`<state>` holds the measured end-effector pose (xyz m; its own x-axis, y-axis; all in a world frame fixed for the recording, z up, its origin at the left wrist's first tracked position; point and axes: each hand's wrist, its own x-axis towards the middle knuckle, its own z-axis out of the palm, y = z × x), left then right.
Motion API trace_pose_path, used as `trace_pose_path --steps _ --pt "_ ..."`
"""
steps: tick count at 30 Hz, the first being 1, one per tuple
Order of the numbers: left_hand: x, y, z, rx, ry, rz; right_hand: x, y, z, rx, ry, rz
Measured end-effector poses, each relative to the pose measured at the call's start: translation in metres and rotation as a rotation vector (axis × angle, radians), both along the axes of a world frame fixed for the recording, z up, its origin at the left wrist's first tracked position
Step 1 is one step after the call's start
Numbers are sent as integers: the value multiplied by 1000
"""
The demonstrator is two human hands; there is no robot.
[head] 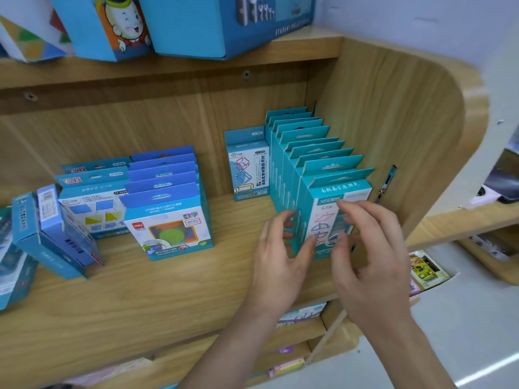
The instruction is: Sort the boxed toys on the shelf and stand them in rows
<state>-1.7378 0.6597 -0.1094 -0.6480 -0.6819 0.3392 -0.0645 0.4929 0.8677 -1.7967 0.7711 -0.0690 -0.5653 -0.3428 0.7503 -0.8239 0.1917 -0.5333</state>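
A row of several teal boxes (311,153) stands upright along the right wall of the wooden shelf (174,293). My left hand (280,262) touches the left side of the front box (323,217) with loosely bent fingers. My right hand (370,254) is at that box's front face and right edge, fingers relaxed. Whether either hand grips the box is unclear. One teal box (248,167) stands alone at the back. A row of blue boxes (168,203) stands in the middle, and further boxes (92,203) stand behind to its left.
Leaning and toppled blue boxes (53,231) crowd the shelf's left end. Larger boxes (196,21) sit on the shelf above. Bare wood lies in front of the rows. More goods (286,366) fill the lower shelves, and the floor (463,318) shows at the right.
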Motion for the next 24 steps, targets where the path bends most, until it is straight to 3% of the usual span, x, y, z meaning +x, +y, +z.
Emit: trace_pose_path --steps 9,17,24 --pt "23 -6 15 -78 94 25 18 -11 0 26 -136 188" --pt "91 -43 14 -152 38 172 38 -41 -4 111 -207 333" --pt "160 -88 19 -332 -32 345 61 -78 -14 106 -453 471"
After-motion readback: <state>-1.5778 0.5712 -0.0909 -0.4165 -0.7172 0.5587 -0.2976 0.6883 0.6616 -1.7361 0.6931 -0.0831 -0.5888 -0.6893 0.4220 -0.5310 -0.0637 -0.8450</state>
